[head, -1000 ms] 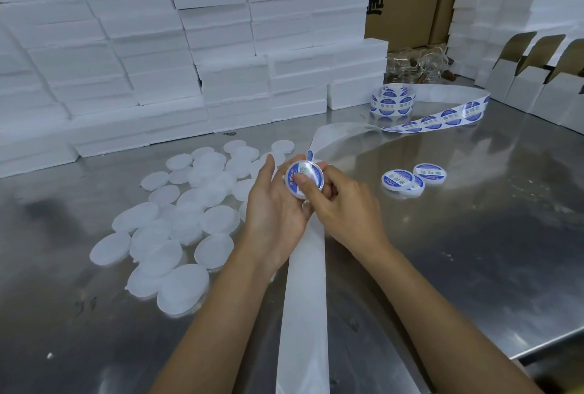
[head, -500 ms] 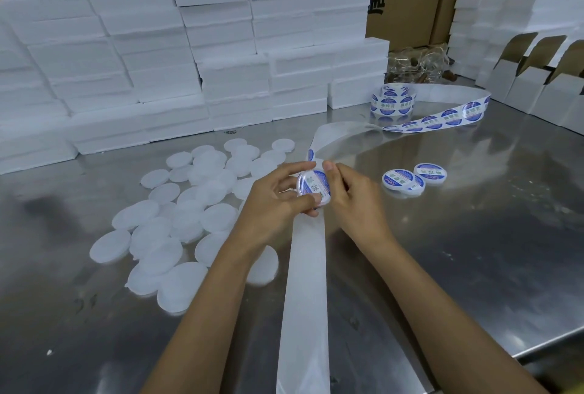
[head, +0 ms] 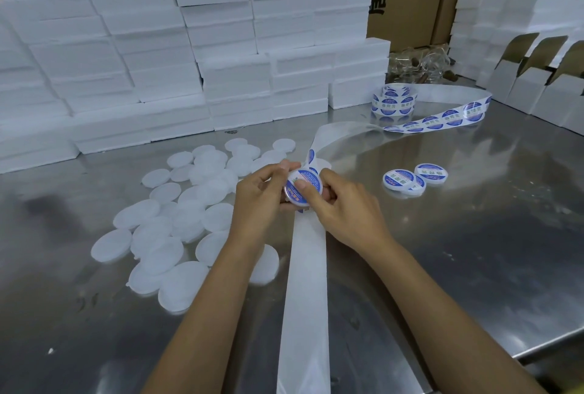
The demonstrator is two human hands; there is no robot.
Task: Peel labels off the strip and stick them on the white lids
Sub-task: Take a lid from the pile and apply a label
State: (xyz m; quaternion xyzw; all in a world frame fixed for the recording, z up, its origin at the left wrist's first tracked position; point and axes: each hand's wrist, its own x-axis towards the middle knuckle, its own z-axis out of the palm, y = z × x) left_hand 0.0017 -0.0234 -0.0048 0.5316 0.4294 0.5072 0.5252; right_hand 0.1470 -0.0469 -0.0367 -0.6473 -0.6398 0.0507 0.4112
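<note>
Steel table (head: 474, 267) w/ lids (head: 164, 235), strip (head: 306, 299).

Both hands meet over the steel counter (head: 474, 251): the left hand (head: 256, 201) has its grip on a white lid (head: 305, 186) while the right hand (head: 344, 210) presses a thumb onto the blue label on it. The bare strip (head: 305, 299) runs beneath. Unlabelled lids (head: 164, 235) lie at left, two labelled lids (head: 410, 178) at right, label roll (head: 393, 100) behind.

Loose lids (head: 177, 226) on surface (head: 474, 267) left of strip (head: 305, 283); 2 labelled lids (head: 414, 178) right; label roll (head: 393, 100) behind; stacked boxes (head: 189, 55) along back.
</note>
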